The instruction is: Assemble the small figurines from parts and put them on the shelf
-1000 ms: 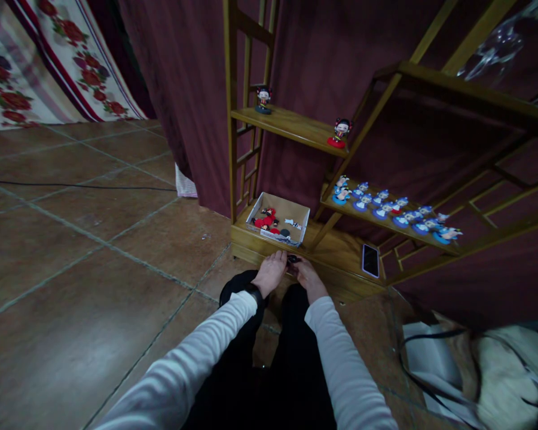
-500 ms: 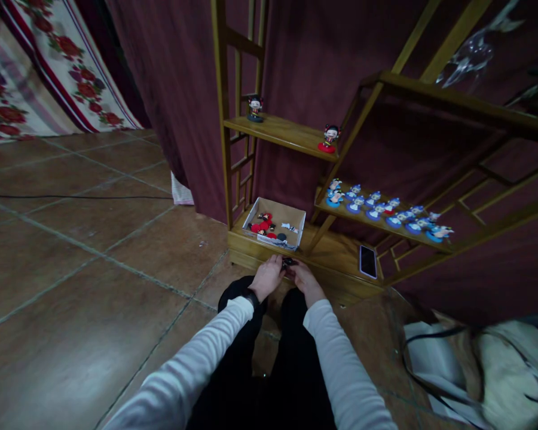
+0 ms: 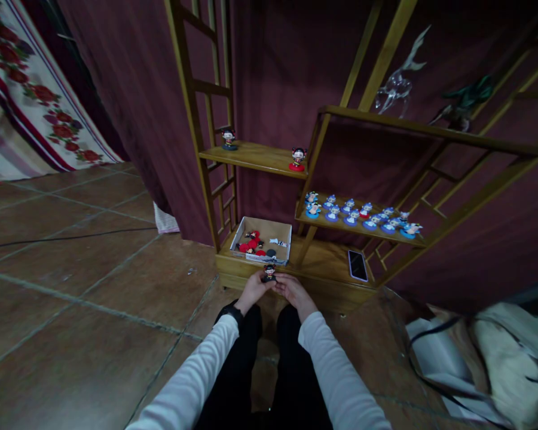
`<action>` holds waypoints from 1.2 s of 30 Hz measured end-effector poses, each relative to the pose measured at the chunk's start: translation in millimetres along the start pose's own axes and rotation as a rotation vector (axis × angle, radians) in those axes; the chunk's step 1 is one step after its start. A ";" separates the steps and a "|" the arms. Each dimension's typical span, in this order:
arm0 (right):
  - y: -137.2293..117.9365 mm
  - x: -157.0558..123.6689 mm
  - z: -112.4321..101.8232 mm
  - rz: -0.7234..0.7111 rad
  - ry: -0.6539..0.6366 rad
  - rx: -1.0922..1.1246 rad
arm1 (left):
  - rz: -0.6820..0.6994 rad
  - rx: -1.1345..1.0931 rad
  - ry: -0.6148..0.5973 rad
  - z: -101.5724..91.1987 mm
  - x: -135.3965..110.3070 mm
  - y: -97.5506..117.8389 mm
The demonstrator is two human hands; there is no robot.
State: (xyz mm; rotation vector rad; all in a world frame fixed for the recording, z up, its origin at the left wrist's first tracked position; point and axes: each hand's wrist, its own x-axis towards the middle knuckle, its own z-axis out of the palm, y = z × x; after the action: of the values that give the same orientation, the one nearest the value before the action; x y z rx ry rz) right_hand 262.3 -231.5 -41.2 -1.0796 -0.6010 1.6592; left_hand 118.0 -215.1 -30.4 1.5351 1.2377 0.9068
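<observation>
You faced a wooden shelf unit (image 3: 192,119) standing against a maroon curtain (image 3: 130,89) on a tiled floor (image 3: 72,269). A floral cloth (image 3: 36,101) hung at far left, and a pale bag (image 3: 502,352) lay on the floor to your right.

Shelves, top down:
- Top shelf: a glass deer (image 3: 397,83).
- Upper shelf (image 3: 251,158): two dark-haired figurines, well apart. One stood at the left end (image 3: 228,138) and one at the right end (image 3: 298,158).
- Middle shelf (image 3: 341,226): a row of blue-based figurines (image 3: 363,215), upright and close together.
- Bottom shelf (image 3: 327,263): an open cardboard box (image 3: 280,229) at left and a phone (image 3: 357,265) lying flat at right, well apart.

The box held red loose pieces (image 3: 250,245) and a few dark and white ones, too small to identify.

Your left hand (image 3: 251,289) and right hand (image 3: 292,291) met just in front of the bottom shelf's edge. Both were pinched on one small figurine (image 3: 269,272), dark-haired and upright between the fingertips. It was near the box and not on any shelf.

My read on progress was partway. The blue row looked finished and the upper shelf had only two figurines. The box was not empty, so its pieces and the held figurine were what was left.
</observation>
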 end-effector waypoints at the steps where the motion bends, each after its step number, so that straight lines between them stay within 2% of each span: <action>1: 0.1 -0.3 0.4 -0.006 -0.001 0.005 | -0.017 -0.063 -0.021 -0.4 0.9 -0.4; 6: -0.5 -2.5 3.7 -0.023 -0.019 0.009 | -0.033 -0.226 -0.116 -2.5 2.9 -0.3; 18: 1.5 -1.6 3.9 -0.042 0.000 0.021 | -0.066 -0.276 -0.124 -7.4 0.0 5.1; 24: 7.2 3.9 3.2 -0.034 -0.021 0.028 | -0.023 -0.315 -0.141 -11.9 0.3 0.8; 36: 7.4 0.2 12.6 -0.026 0.020 0.048 | -0.013 -0.226 -0.007 -9.8 4.2 -0.9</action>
State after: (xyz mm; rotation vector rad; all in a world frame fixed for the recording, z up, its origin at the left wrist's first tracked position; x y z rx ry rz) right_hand 247.7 -232.5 -41.2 -1.0481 -0.5578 1.6306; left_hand 109.6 -208.9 -28.5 1.3486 1.0989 0.9959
